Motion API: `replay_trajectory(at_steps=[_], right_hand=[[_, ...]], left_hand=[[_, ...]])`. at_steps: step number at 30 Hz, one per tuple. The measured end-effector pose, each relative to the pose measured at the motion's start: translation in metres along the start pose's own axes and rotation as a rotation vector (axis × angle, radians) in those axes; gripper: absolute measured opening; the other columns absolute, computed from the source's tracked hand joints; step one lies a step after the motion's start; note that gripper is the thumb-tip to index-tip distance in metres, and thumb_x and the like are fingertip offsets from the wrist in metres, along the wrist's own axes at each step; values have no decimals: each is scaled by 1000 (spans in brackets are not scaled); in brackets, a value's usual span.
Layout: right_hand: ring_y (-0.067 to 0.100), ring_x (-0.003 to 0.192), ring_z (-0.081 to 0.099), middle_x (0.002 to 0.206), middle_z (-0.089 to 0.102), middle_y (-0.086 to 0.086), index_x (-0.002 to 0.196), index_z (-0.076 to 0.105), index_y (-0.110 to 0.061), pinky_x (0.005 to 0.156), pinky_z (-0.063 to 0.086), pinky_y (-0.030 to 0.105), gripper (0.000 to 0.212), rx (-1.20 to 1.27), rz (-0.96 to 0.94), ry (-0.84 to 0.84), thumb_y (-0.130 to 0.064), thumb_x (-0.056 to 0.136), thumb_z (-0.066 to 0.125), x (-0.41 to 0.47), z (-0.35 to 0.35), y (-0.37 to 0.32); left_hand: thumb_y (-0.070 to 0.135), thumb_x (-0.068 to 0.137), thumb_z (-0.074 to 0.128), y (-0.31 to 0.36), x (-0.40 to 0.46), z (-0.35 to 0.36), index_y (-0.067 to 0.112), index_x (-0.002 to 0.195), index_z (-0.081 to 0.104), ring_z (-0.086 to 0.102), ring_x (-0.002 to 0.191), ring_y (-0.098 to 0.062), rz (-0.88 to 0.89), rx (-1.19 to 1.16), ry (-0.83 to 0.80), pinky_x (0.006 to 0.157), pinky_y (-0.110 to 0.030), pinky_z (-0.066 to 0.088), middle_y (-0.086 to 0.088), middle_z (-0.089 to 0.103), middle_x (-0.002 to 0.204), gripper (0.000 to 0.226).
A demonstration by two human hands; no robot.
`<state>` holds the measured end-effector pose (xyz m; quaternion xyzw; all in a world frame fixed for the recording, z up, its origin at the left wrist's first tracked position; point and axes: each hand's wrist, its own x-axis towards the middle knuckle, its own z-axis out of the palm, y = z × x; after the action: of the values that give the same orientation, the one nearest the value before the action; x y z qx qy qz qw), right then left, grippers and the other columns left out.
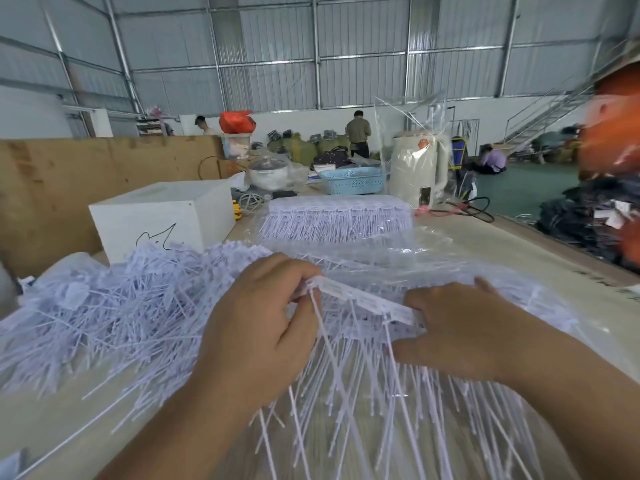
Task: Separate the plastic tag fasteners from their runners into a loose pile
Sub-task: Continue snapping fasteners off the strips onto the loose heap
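1. The left hand (263,327) is curling its fingers around the left end of a strip of tag fasteners (363,301), and it is pinching this end between the thumb and the fingertips.
2. The right hand (460,327) is gripping the right end of the same strip, with the thumb lying under it and the fingers bent over it.
3. The strip is hanging between the two hands, and its thin white tails are pointing down toward the person.
4. A loose pile of fasteners (114,306) is lying on the surface (540,268) just to the left of the left hand.
5. More fasteners on runners are lying under the hands, partly inside a clear plastic bag (398,261).
6. A stacked bundle of fasteners (337,216) is sitting farther back, near a white box (162,216).
7. A cream kettle (415,171) and a blue basket (353,180) are standing behind the bundle.
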<state>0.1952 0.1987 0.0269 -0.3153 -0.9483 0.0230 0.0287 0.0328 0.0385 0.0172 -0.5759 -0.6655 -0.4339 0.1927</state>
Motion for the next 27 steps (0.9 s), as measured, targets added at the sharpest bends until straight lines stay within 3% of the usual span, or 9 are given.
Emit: replay_trajectory(at_steps=[3,7,9,12,15,17,21,24,27], right_hand=[[4,84,47,80,54,-19,86,50,-32,117,0,59,76,-2,93,-3,-94,58,18,-3,-3,-5],[8,91,55,75,60,-15,76,54,-30,114,-6,63,103,6,112,69,-103,43,-9,-4,-2,-11],[9,95,57,79,63,-14,80,59,-30,114,-6,63,107,-6,108,95,-104,44,-10,-4,-1,-12],[13,117,51,99,62,-16,105,59,-32,114,-8,63,115,-22,80,88,-105,44,-6,-4,1,-11],[13,133,36,130,52,-16,133,45,-37,114,-8,64,126,-42,21,71,-106,38,-1,-6,0,-9],[14,137,30,141,42,-17,142,34,-37,114,-5,63,121,-87,3,66,-104,44,10,-7,-1,-11],[16,122,44,114,52,-16,122,46,-37,115,11,59,66,-62,-7,179,-80,72,39,-6,-2,-15],[13,109,51,98,56,-19,97,50,-35,113,17,57,75,-11,-7,212,-94,64,19,-4,-1,-12],[7,81,54,71,56,-12,69,48,-28,110,23,57,82,34,-2,271,-96,64,3,-3,-2,-8]], left_hand=[[32,85,41,-6,3,-8,14,96,70,61,85,-15,17,158,-21,69,-38,54,8,63,87,36],[38,75,43,-17,8,-22,16,81,68,64,74,-22,-85,233,63,63,-37,54,4,65,79,34],[41,71,42,-20,9,-23,14,77,67,64,70,-26,-125,247,106,61,-38,54,2,64,75,37],[37,68,45,-21,11,-21,14,73,67,64,67,-26,-158,296,161,57,-36,54,2,64,72,32],[34,69,48,-23,12,-22,14,71,65,62,68,-26,-169,330,212,57,-37,53,2,62,72,26],[27,70,52,-27,14,-23,13,71,63,59,71,-28,-196,340,248,59,-38,51,-1,59,71,17],[19,76,50,-35,17,-21,3,83,68,55,80,-36,-190,344,251,73,-45,48,-9,58,78,25],[19,81,46,-41,17,-20,1,90,70,56,82,-41,-193,370,225,77,-52,48,-16,61,82,31],[27,83,33,-47,16,-21,4,87,66,54,83,-41,-229,453,196,75,-51,47,-17,61,83,40]])
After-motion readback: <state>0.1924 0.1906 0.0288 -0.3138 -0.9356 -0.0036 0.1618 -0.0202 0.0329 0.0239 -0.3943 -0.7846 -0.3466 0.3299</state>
